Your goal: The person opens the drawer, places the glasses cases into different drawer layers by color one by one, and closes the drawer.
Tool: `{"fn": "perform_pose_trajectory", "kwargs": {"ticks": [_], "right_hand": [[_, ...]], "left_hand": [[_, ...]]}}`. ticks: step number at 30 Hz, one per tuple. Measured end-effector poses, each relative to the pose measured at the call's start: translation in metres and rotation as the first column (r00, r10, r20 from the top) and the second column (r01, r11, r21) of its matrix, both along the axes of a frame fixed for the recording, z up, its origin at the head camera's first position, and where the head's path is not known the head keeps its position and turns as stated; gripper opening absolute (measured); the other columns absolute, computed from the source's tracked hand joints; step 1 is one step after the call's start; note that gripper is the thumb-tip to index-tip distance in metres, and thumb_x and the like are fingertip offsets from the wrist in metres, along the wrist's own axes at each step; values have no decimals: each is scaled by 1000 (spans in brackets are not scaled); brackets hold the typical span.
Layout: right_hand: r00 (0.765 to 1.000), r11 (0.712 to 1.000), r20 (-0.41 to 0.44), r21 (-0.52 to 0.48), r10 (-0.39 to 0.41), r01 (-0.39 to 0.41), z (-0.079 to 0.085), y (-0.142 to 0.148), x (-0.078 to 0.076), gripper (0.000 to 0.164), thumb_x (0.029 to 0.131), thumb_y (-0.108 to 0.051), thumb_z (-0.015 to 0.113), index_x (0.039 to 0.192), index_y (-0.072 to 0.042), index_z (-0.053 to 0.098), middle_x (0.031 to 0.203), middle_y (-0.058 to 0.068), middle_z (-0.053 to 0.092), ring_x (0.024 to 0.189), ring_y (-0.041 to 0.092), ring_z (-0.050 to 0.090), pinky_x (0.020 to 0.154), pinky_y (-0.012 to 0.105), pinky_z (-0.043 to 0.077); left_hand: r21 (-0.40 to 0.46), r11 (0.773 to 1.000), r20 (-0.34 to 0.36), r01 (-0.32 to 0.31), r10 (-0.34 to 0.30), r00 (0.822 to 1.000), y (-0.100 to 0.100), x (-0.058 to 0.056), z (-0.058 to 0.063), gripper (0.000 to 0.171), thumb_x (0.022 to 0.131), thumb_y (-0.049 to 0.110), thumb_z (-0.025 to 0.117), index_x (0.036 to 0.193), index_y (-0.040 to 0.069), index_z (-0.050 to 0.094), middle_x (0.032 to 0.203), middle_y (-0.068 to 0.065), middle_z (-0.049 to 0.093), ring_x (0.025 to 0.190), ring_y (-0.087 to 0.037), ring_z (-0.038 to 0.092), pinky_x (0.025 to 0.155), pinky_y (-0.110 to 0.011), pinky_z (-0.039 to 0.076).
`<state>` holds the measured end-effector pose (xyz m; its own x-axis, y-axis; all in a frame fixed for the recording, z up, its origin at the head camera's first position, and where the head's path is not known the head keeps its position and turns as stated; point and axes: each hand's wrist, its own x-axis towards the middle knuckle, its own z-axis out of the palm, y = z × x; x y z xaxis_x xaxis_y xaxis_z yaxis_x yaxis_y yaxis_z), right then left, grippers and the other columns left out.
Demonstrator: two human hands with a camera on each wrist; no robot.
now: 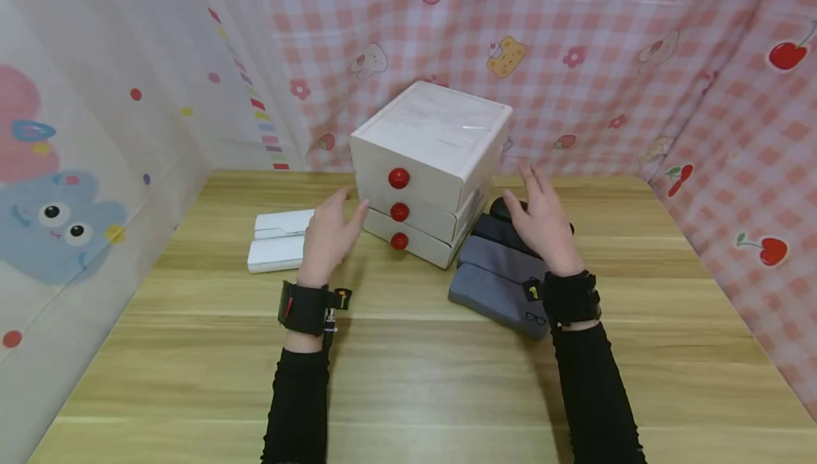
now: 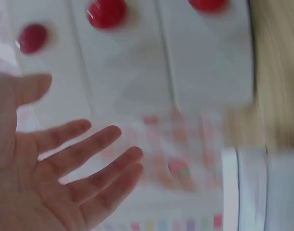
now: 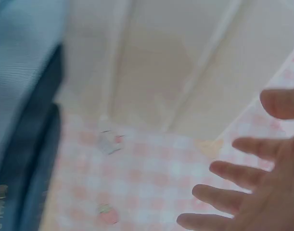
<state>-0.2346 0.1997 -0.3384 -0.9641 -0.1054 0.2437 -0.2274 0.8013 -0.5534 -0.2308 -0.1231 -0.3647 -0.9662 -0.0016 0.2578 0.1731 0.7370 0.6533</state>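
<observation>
A white box of three stacked drawers (image 1: 408, 155) with round red knobs stands turned at an angle on the table. My left hand (image 1: 332, 233) is off its front left corner, fingers spread and holding nothing; in the left wrist view the drawer fronts (image 2: 132, 62) fill the space above the fingers. Partly behind that hand lies a white flap case (image 1: 277, 240). My right hand (image 1: 541, 219), also spread, hovers over the dark cases (image 1: 501, 233) right of the drawers. A grey glasses case (image 1: 491, 279) with a small glasses print lies nearest on that side.
The wooden table (image 1: 408, 379) reaches back to a pink checked curtain (image 1: 574, 95). A pale curtain (image 1: 128, 130) with cartoon prints hangs on the left. Black bands with small cameras circle both wrists.
</observation>
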Motion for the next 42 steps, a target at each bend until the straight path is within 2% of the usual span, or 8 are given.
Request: {"fn": "perform_pose_trajectory", "kwargs": {"ticks": [4, 7, 12, 15, 20, 26, 32, 42], "right_hand": [[992, 995, -122, -99, -28, 16, 29, -8, -11, 58, 101, -35, 43, 147, -2, 31, 148, 25, 34, 134, 42, 36, 108, 56, 31], [990, 989, -133, -143, -41, 22, 48, -16, -21, 58, 99, -37, 46, 144, -1, 36, 136, 25, 44, 119, 40, 49, 97, 52, 42], [1000, 994, -1, -102, -29, 29, 64, -31, -38, 55, 96, -48, 45, 124, 0, 47, 97, 16, 51, 82, 27, 51, 65, 35, 42], [996, 997, 86, -80, 9, -2, 64, -36, -47, 63, 94, -51, 45, 131, 0, 42, 85, 12, 48, 74, 23, 48, 60, 30, 37], [983, 996, 182, -91, 33, -17, 63, -41, -54, 85, 94, -50, 44, 152, 0, 6, 124, 23, 50, 105, 28, 49, 83, 37, 42], [989, 998, 149, -69, 17, -6, 60, -46, -56, 82, 93, -45, 44, 151, 1, 8, 151, 24, 30, 129, 31, 40, 107, 44, 35], [986, 999, 169, -47, -13, 22, 58, -49, -56, 86, 92, -48, 40, 151, 1, 2, 158, 22, 14, 143, 32, 24, 117, 46, 24], [983, 998, 182, -55, -16, 27, 57, -48, -58, 87, 92, -49, 39, 151, 0, 0, 159, 20, 12, 143, 31, 23, 117, 46, 23]], "left_hand": [[172, 985, -64, 28, -17, 998, 17, 0, 6, 47, 97, 33, 52, 131, 1, 51, 120, -18, 63, 108, -33, 61, 91, -44, 50], [283, 958, -85, 48, -25, 996, 29, -3, 10, 45, 96, 30, 55, 130, 0, 50, 113, -18, 66, 100, -30, 64, 87, -40, 52], [330, 941, -82, 68, -43, 996, 47, -5, 13, 51, 94, 35, 57, 132, 3, 44, 113, -17, 66, 98, -27, 66, 84, -37, 54], [334, 939, -81, 79, -55, 995, 57, -7, 13, 52, 94, 36, 58, 131, 3, 43, 113, -18, 65, 97, -27, 66, 84, -36, 54], [356, 932, -111, 68, -30, 993, 66, -12, 10, 48, 94, 33, 58, 126, 0, 44, 109, -17, 63, 94, -27, 65, 82, -36, 54], [371, 927, -147, 49, 6, 989, 69, -15, 12, 40, 95, 28, 57, 120, -1, 48, 106, -18, 63, 92, -28, 63, 79, -36, 53], [377, 925, -155, 43, 17, 988, 68, -13, 13, 38, 94, 25, 57, 119, -2, 49, 105, -18, 63, 93, -29, 63, 80, -37, 53], [417, 906, -156, 67, -1, 988, 60, 0, 10, 38, 94, 24, 58, 119, -2, 48, 105, -20, 62, 87, -30, 65, 75, -36, 55]]}}
